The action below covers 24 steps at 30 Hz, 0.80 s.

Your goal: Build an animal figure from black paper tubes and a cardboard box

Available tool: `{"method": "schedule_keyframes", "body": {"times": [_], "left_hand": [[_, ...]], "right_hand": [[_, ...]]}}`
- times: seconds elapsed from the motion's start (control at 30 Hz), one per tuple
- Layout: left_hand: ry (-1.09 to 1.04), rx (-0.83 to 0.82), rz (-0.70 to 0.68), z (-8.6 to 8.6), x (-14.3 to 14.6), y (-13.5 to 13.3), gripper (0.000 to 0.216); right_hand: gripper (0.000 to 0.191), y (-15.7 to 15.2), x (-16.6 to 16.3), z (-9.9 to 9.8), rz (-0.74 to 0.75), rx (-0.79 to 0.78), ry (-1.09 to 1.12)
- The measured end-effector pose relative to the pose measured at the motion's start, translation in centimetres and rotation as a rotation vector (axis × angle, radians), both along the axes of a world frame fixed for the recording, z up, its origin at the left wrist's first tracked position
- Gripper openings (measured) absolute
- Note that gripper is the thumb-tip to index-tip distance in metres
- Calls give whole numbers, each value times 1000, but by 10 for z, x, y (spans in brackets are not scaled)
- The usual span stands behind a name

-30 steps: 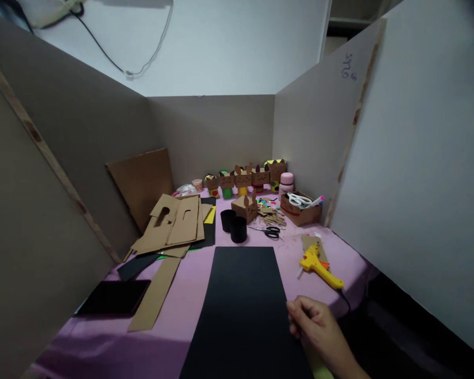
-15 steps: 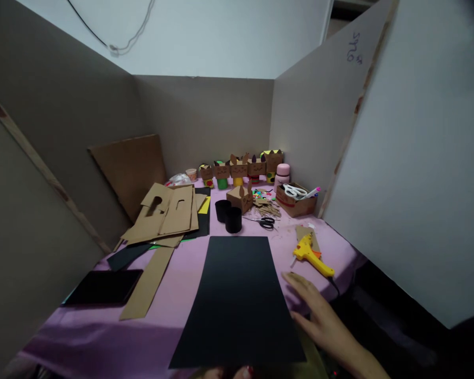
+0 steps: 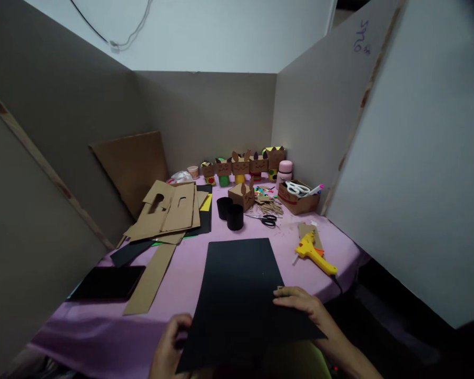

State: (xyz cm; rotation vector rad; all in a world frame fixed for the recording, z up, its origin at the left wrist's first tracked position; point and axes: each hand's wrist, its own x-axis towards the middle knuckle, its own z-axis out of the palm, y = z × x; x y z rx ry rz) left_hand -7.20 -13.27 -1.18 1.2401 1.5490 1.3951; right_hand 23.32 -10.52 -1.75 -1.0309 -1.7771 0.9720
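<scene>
A black paper sheet (image 3: 237, 295) lies in front of me, its near end coming toward me past the pink table edge. At its left edge, my left hand (image 3: 169, 339) is closed with curled fingers, some of them hidden by the sheet. My right hand (image 3: 300, 302) grips the right edge with its fingers on top; the thumb is hidden. Beyond the sheet stand two black paper rings (image 3: 234, 217) side by side. To their right lie black-handled scissors (image 3: 268, 220). A yellow hot glue gun (image 3: 316, 255) rests on cardboard, right of the sheet.
Left are flattened cardboard pieces (image 3: 166, 210), a cardboard strip (image 3: 152, 279) and a dark tablet-like device (image 3: 108, 283). Behind stand several cardboard animal figures (image 3: 240, 166), a pink bottle (image 3: 285, 172) and a box (image 3: 298, 201) holding white scissors and pens. Grey panels (image 3: 205, 116) enclose the table.
My right hand has moved left onto the sheet's right edge. The left hand has shifted from the near edge to the left edge. The sheet's near end has turned slightly.
</scene>
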Motion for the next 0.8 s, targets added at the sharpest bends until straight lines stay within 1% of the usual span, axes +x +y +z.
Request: {"method": "schedule_keyframes", "body": {"times": [0.03,0.07,0.1,0.13,0.17,0.23,0.27,0.3,0.37,0.43,0.47,0.57,0.63,0.7,0.8], "left_hand": [[-11,17,49,2,-5,4,39],[-12,46,70,3,-9,8,50],[11,70,71,5,-12,13,59],[58,94,44,6,-14,17,60],[124,125,-12,6,-15,22,54],[269,167,-161,4,-18,32,36],[317,194,-246,1,-21,37,32],[338,229,-327,-3,-23,40,36],[313,331,-453,-11,-28,43,49],[278,393,-498,-15,-31,40,50],[265,399,-511,-14,-31,37,45],[239,381,-533,-1,-28,27,31],[229,375,-540,11,-25,23,32],[225,380,-551,21,-23,22,33],[226,383,-568,30,-22,23,32]], "right_hand": [[26,0,1,-1,20,-14,27],[25,0,2,-2,38,-26,56],[25,1,2,-3,52,-34,84],[25,2,2,-3,65,-37,107],[25,2,1,-3,74,-34,127],[24,2,0,-1,84,-22,155],[24,2,-1,1,85,-17,159],[25,1,-2,3,78,-13,155],[28,0,-2,7,39,2,113],[32,0,-1,9,-11,25,46],[33,1,-1,9,-35,36,17],[29,3,-2,7,-88,47,-48],[31,4,-4,6,-101,44,-91],[35,4,-5,8,-81,38,-134],[41,3,-4,15,-36,53,-223]]}}
